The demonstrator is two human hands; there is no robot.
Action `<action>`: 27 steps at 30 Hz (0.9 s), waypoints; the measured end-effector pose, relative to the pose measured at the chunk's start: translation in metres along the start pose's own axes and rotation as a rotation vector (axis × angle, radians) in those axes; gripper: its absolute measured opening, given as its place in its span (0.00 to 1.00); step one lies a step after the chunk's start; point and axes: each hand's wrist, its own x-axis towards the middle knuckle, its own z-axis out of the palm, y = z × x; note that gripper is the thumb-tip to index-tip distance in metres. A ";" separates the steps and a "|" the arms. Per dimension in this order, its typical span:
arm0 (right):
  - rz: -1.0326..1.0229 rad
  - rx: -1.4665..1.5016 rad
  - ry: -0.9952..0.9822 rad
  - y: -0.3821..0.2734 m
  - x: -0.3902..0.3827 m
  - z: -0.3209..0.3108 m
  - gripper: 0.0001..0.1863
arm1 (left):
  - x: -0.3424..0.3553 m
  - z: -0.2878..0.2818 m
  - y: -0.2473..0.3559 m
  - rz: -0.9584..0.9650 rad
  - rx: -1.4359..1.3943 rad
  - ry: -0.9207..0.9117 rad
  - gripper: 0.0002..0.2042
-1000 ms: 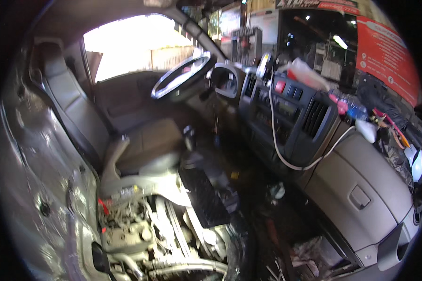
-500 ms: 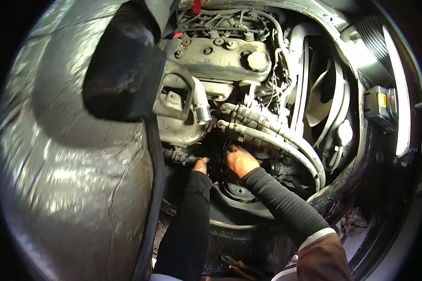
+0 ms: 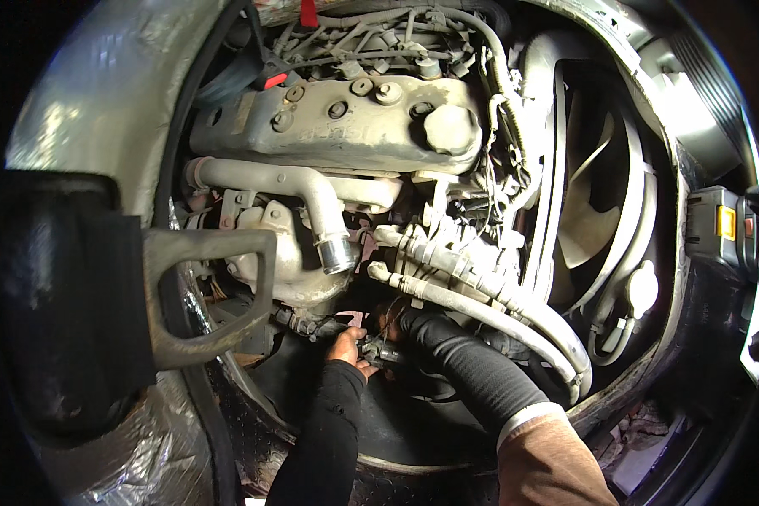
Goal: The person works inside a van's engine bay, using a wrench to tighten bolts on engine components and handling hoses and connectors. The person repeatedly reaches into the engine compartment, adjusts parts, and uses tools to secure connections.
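My left hand (image 3: 346, 347) is low in the engine bay, below the exhaust manifold (image 3: 291, 274). Its thumb and fingers close around a dark, grimy part whose kind I cannot make out, beside a dark fitting (image 3: 384, 352). My right hand (image 3: 390, 319) reaches deeper, just right of the left one. It is in shadow, its fingers hidden among dark parts, so what it touches does not show. Two grey hoses (image 3: 481, 319) curve above and to the right of my right forearm.
The engine's valve cover (image 3: 337, 126) with its round cap (image 3: 452, 129) lies beyond. A metal pipe (image 3: 329, 244) points down with an open end. On the left hangs a dark piece with a loop handle (image 3: 215, 347). At right are a fan (image 3: 590, 215) and a work lamp (image 3: 721, 228).
The view has shifted, and the loop-handled piece now appears lower and farther left. My right hand has gone deeper into shadow. My left hand's fingers now show more, around a dark part.
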 end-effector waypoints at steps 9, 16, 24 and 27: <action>-0.005 -0.202 0.173 -0.014 0.011 0.013 0.12 | -0.006 0.003 0.001 -0.013 0.054 0.089 0.31; 0.030 -0.142 0.168 -0.026 0.016 0.008 0.12 | -0.005 0.002 0.000 -0.008 0.045 0.070 0.23; 0.095 -0.022 0.296 -0.006 0.046 0.043 0.11 | 0.001 -0.001 -0.001 -0.007 0.030 0.040 0.19; 0.051 -0.007 0.339 0.023 0.079 0.072 0.10 | -0.003 0.006 0.000 0.003 0.027 0.085 0.18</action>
